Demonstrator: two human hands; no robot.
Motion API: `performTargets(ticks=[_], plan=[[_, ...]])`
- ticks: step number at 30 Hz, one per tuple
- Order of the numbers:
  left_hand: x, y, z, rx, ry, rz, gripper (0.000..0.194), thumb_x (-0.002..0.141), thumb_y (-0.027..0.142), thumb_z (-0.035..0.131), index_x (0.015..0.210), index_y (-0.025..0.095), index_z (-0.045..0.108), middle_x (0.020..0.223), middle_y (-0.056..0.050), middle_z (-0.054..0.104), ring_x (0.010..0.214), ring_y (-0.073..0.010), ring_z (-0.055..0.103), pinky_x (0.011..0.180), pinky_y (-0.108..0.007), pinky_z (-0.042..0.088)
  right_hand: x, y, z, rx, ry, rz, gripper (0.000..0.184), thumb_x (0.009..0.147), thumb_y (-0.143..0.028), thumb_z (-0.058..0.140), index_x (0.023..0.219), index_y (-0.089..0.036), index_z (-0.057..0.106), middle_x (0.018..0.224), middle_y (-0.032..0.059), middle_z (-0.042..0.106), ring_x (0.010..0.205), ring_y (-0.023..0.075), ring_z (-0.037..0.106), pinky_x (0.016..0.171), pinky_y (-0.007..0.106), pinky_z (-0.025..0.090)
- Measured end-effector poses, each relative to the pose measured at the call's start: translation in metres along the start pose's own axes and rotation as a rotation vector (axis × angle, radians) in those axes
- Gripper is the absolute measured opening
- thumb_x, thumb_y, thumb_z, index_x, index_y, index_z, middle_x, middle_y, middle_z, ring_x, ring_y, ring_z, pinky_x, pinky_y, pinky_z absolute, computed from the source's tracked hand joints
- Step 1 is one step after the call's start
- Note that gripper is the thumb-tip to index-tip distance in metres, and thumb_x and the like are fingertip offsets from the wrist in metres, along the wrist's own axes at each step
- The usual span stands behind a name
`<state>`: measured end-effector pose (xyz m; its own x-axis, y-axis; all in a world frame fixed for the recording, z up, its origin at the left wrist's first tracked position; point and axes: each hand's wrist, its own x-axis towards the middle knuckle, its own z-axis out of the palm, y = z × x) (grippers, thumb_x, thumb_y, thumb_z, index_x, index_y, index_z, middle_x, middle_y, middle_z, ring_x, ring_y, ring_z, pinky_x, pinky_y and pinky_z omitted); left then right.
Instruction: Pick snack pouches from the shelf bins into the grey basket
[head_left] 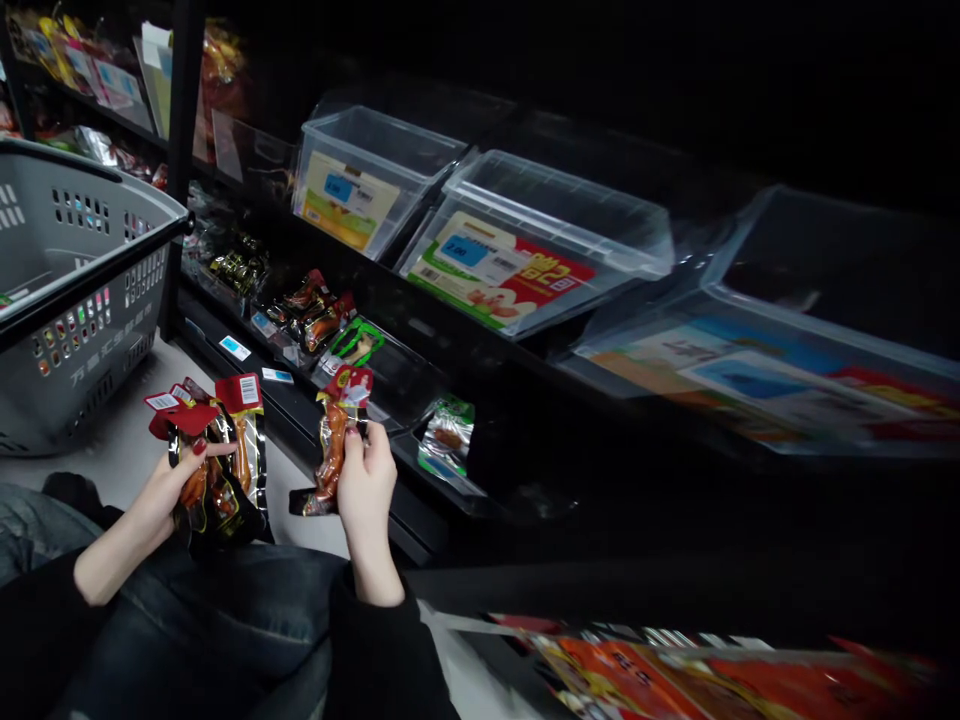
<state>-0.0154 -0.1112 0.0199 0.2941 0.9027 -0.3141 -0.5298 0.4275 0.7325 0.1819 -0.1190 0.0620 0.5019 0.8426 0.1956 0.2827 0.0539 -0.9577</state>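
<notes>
Several vacuum-packed meat snacks point(244, 455) with red tops and white barcode labels are bunched in my left hand point(169, 490), its thumb lying across them. My right hand point(367, 475) grips one more snack packet point(330, 450) of the same look, pinched at its side between thumb and fingers. That packet is upright, with brown meat showing through clear film. Both hands are above my lap, in front of the low shelf. On that shelf lie similar red-topped packets point(311, 310), a green-edged packet point(360, 343) and a green and silver packet point(448, 437).
A grey shopping basket point(112, 270) stands on the floor at the left. Clear plastic bins point(555, 205) with price cards line the upper shelf. A black shelf post point(184, 110) rises beside the basket. Blurred orange and red packages point(645, 675) lie at the lower right.
</notes>
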Motion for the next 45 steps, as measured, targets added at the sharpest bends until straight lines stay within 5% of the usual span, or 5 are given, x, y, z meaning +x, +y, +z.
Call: performTargets(ticks=[5, 25, 33, 39, 45], plan=[[-0.003, -0.001, 0.0, -0.02, -0.036, 0.012, 0.033, 0.068, 0.039, 0.064, 0.091, 0.016, 0.07, 0.097, -0.009, 0.07, 0.088, -0.0254, 0.064, 0.075, -0.032, 0.05, -0.009, 0.006, 0.013, -0.619, -0.057, -0.118, 0.018, 0.081, -0.026, 0.036, 0.085, -0.018, 0.052, 0.065, 0.0044, 0.058, 0.059, 0.0184, 0.054, 0.056, 0.027, 0.035], [-0.003, 0.006, -0.007, -0.214, -0.121, -0.263, 0.028, 0.08, 0.033, 0.049, 0.097, 0.019, 0.068, 0.096, -0.007, 0.071, 0.089, -0.0215, 0.065, 0.079, -0.032, 0.05, -0.044, 0.008, 0.044, -0.401, -0.33, -0.354, 0.027, 0.085, -0.02, 0.03, 0.061, -0.021, 0.041, 0.063, 0.0002, 0.042, 0.068, 0.0164, 0.044, 0.061, 0.028, 0.037], [0.0, -0.012, 0.001, 0.002, -0.119, -0.079, 0.032, 0.074, 0.036, 0.057, 0.096, 0.015, 0.068, 0.104, -0.009, 0.067, 0.1, -0.0264, 0.059, 0.089, -0.035, 0.043, -0.051, -0.007, 0.039, -0.28, -0.228, -0.477, 0.019, 0.078, -0.026, 0.047, 0.095, -0.018, 0.05, 0.093, 0.0062, 0.047, 0.089, 0.0194, 0.046, 0.078, 0.035, 0.039], [0.005, -0.024, -0.001, 0.205, -0.032, -0.076, 0.048, 0.073, 0.046, 0.055, 0.106, 0.012, 0.062, 0.094, -0.012, 0.07, 0.09, -0.0282, 0.063, 0.081, -0.038, 0.045, -0.05, -0.004, 0.047, -0.355, -0.565, -0.199, 0.021, 0.064, -0.029, 0.067, 0.076, -0.019, 0.053, 0.085, 0.0027, 0.049, 0.084, 0.0184, 0.049, 0.075, 0.032, 0.042], [0.0, -0.018, 0.001, 0.071, -0.13, -0.183, 0.067, 0.071, 0.064, 0.041, 0.106, 0.011, 0.063, 0.076, -0.011, 0.073, 0.074, -0.0242, 0.066, 0.069, -0.031, 0.048, -0.04, 0.015, 0.054, -0.159, -0.466, -0.108, 0.007, 0.073, -0.019, 0.05, 0.074, -0.018, 0.057, 0.074, 0.0014, 0.055, 0.071, 0.0159, 0.051, 0.07, 0.03, 0.043]])
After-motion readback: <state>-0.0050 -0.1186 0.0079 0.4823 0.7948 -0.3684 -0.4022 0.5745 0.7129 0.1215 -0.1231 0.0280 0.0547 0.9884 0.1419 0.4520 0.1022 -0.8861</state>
